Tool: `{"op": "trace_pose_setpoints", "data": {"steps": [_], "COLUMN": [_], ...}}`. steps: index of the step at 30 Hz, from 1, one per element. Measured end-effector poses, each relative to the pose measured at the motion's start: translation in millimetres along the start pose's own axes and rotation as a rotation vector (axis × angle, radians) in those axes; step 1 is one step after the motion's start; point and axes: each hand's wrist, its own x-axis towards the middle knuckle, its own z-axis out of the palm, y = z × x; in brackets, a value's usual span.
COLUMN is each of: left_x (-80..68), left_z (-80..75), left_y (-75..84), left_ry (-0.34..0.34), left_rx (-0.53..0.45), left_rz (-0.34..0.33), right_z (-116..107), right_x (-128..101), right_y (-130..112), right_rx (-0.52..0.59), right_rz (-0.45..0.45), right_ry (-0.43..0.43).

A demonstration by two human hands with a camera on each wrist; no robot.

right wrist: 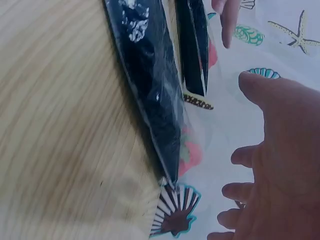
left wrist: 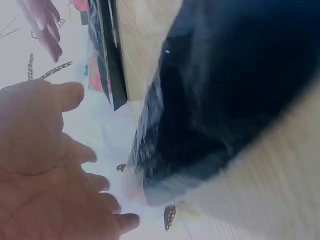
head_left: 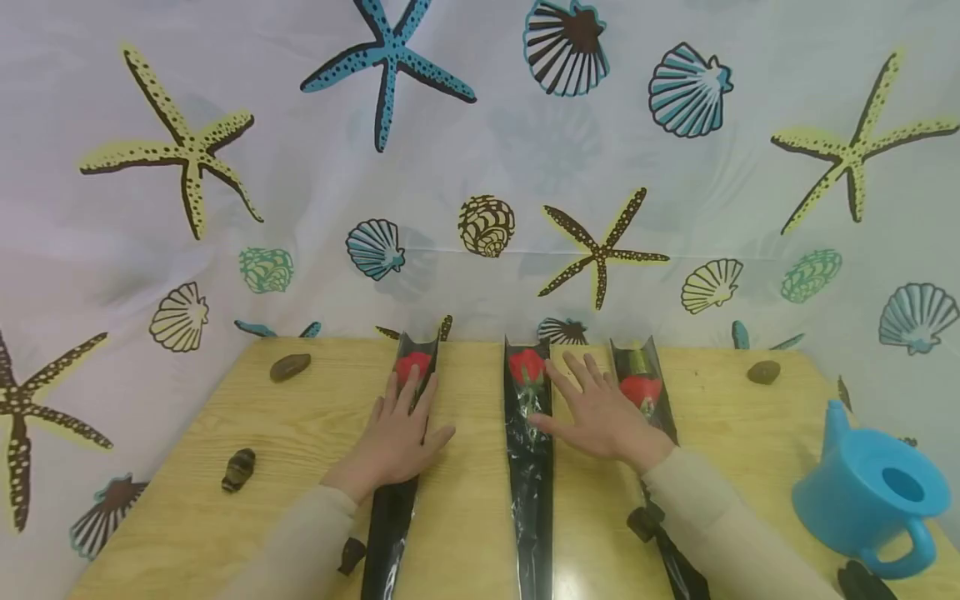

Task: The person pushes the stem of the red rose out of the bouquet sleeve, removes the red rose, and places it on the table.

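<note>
Across the wooden table point(head_left: 467, 517), head view. Left rose point(head_left: 392, 533), black-wrapped: beneath the left hand point(head_left: 397, 437), fingers spread, pinching nothing. Middle rose point(head_left: 530, 475), black-wrapped: lengthwise between the others. Right hand point(head_left: 603, 417): fingers spread, near the middle bloom. Right rose point(head_left: 641, 392): stem partly hidden by the right wrist. Blue watering can point(head_left: 862, 492), one: far right.

Left wrist view. Palm bare, fingers apart; black wrapper point(left wrist: 185, 115) alongside; contact cannot be told.

Right wrist view. Palm bare, fingers parted, wrapped roses beside it.

Step in hand, as judged: hands placed over the row, none taken up. Next move, if a lift, calls for fingers curling gently round one wrapper.
</note>
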Motion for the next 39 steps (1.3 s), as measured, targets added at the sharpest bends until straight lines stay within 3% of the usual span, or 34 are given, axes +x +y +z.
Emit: {"op": "trace_pose_setpoints", "data": {"steps": [6,8,14,20,24,29,34,39], "left_x": [-35.3,-43.0,-54.0,-58.0,-59.0,-59.4,-62.5,-64.6], "left_z": [-12.5,-15.4,-17.0,-10.5,-4.8,1.3,3.9,3.7], "left_y": [-12.4,-12.7,-7.5,-9.8,-11.6,-12.5,-13.7,-14.6], "left_ry": [-0.016,-0.026,-0.068,-0.025,-0.057,-0.059,-0.027,-0.035], "left_rx": [-0.061,-0.122,-0.343,-0.315,-0.328,-0.372,-0.372,-0.385], "left_rz": [0.014,-0.004,-0.119,-0.221,-0.302,-0.367,-0.351,-0.307], "right_z": [-3.5,-4.3,-1.5,7.3,14.9,22.7,36.0,50.4], "right_x": [9.2,13.8,29.0,48.7,59.5,68.6,75.9,79.7], "right_y": [-17.8,-22.8,-35.9,-50.4,-59.8,-69.2,-78.3,-88.5], "right_rx": [0.067,0.095,0.118,0.221,0.366,0.636,0.982,1.231], "right_rz": [-0.020,-0.025,-0.115,-0.150,-0.108,0.024,0.130,0.165], "right_ry": [-0.026,-0.038,-0.064,-0.078,-0.109,-0.193,-0.293,-0.346]}}
